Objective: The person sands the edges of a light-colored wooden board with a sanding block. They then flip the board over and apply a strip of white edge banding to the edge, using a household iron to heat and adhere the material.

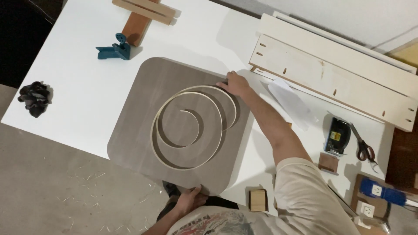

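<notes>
White worktable (82,87) over a grey concrete floor (52,191) strewn with wood slivers.

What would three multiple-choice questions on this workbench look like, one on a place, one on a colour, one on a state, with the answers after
1. Where does the right hand rest?
A. On the coiled strip at the board's far edge
B. On the scissors
C. On the black rag

2. What colour is the clamp near the table's far left?
A. Red
B. Teal blue
C. Yellow

3. How does the board lie?
A. Wholly on the table
B. Upright against the wall
C. Flat, with its near edge past the table edge

Answers: 1 A, the fingers sit on the strip's outer end. 2 B, it is teal against the white top. 3 C, the near corners overhang the floor, where the left hand grips the edge.
</notes>
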